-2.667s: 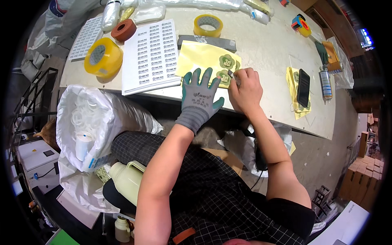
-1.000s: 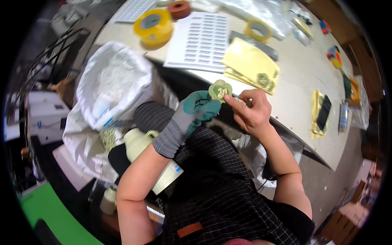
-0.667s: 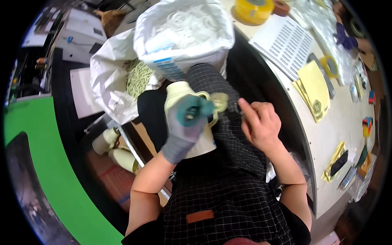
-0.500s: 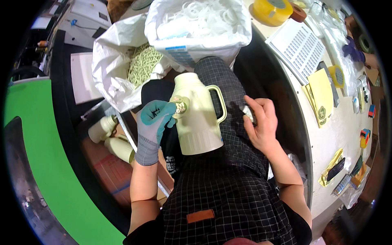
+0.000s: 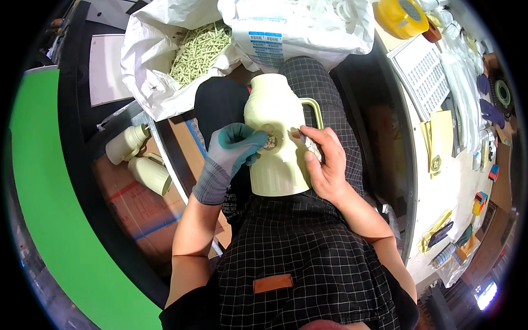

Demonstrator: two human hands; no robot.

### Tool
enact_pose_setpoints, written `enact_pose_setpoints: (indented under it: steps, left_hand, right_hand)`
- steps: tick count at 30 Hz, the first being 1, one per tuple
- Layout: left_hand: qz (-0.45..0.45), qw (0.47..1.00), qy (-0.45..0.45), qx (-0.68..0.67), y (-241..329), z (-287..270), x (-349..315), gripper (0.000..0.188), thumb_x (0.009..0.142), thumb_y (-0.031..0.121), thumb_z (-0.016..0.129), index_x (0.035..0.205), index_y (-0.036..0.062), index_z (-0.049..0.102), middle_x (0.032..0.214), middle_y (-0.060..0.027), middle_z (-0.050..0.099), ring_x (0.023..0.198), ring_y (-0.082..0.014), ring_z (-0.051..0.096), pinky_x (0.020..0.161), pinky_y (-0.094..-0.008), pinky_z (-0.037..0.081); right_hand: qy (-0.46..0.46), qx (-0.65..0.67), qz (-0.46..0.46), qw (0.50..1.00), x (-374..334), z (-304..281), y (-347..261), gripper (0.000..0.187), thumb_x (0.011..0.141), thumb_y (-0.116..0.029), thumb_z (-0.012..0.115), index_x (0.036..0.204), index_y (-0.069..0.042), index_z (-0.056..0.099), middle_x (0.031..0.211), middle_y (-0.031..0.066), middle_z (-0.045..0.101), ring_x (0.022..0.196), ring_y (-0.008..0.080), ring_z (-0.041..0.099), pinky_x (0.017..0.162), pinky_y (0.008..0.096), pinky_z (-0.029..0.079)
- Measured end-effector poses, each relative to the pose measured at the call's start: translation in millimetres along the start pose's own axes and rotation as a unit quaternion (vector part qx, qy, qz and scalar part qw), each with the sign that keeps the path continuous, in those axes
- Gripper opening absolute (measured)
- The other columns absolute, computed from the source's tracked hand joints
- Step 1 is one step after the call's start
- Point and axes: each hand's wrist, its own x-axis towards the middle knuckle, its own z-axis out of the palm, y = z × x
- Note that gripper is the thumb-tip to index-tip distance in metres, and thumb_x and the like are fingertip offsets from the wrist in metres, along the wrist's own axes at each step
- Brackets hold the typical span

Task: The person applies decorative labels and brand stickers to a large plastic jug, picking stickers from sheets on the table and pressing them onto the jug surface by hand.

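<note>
A pale yellow-green jug point(image 5: 272, 170), shaped like a vacuum flask body with a side handle, rests on my lap, its neck pointing away from me. On its middle is a round label point(image 5: 273, 138) in a greenish-brown tone with a pale pattern. My left hand point(image 5: 236, 147), in a grey and teal glove, is closed in a pinch at the label's left edge; the fingertips hide what lies between them. My bare right hand point(image 5: 328, 164) is beside the jug's right side below the handle, fingers curled round a small crumpled white piece point(image 5: 312, 147), cloth or paper.
Beyond my knees stand a white bag of pale green strips point(image 5: 201, 52) and a white bag of translucent rings point(image 5: 308, 47). Two similar jugs point(image 5: 149, 175) lie in a box at left, near a green surface point(image 5: 44, 220). The right-hand table point(image 5: 426, 192) holds tape, sheets and yellow papers.
My right hand has moved left with the white piece, up to the jug's side. The left hand keeps its pinch at the label. The whole view has shifted slightly.
</note>
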Motion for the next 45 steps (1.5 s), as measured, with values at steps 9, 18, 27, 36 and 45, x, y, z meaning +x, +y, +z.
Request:
enact_pose_setpoints:
  steps: [9,18,27,36,45]
  left_hand:
    - [0.101,0.941,0.104,0.307,-15.0,-7.3,-0.6,0.037,0.089,0.037,0.083,0.083,0.0029,0.069,0.072,-0.0097,0.068,0.067,-0.017,0.065,0.066,-0.0361,0.053]
    - [0.191,0.907,0.206,0.314,-56.8,-3.8,-0.9,0.033,0.108,0.024,0.06,0.084,0.0005,0.059,0.073,-0.0071,0.057,0.072,-0.0123,0.05,0.067,-0.0354,0.047]
    - [0.264,0.958,0.111,0.027,-69.0,-19.1,11.8,0.019,0.105,0.015,0.064,0.119,0.002,0.062,0.089,-0.0055,0.066,0.074,-0.0097,0.057,0.069,-0.0252,0.049]
    - [0.301,0.899,0.165,0.273,-84.1,-12.1,20.3,0.037,0.103,0.02,0.067,0.13,-0.0052,0.062,0.122,-0.0144,0.067,0.1,-0.0187,0.066,0.087,-0.0322,0.056]
    - [0.316,0.888,0.1,0.319,-72.4,-3.9,14.7,0.039,0.102,0.015,0.068,0.134,-0.0046,0.059,0.126,-0.0126,0.064,0.105,-0.0194,0.064,0.092,-0.0329,0.055]
  right_hand:
    - [-0.062,-0.126,-0.066,0.988,0.5,9.4,-6.4,0.05,0.075,-0.007,0.079,0.124,-0.007,0.068,0.11,0.0057,0.074,0.09,0.0252,0.066,0.076,0.0354,0.056]
    - [-0.159,-0.051,0.019,0.986,-22.5,-2.7,3.6,0.105,0.063,-0.037,0.097,0.151,-0.01,0.046,0.144,0.0163,0.046,0.117,0.0397,0.064,0.095,0.0456,0.058]
    - [-0.009,-0.093,-0.092,0.991,-41.2,-46.9,4.0,0.047,0.086,-0.002,0.069,0.132,-0.008,0.064,0.149,0.019,0.059,0.116,0.035,0.068,0.093,0.0404,0.06]
    - [0.499,-0.341,0.055,0.795,-98.3,-269.7,8.4,0.061,0.084,0.017,0.056,0.143,0.0,0.057,0.137,0.0167,0.068,0.127,0.0274,0.064,0.108,0.0372,0.048]
    - [0.604,-0.553,0.201,0.537,-170.9,-500.6,38.9,0.058,0.094,-0.022,0.073,0.144,-0.004,0.05,0.137,0.0231,0.062,0.126,0.0421,0.06,0.102,0.0483,0.05]
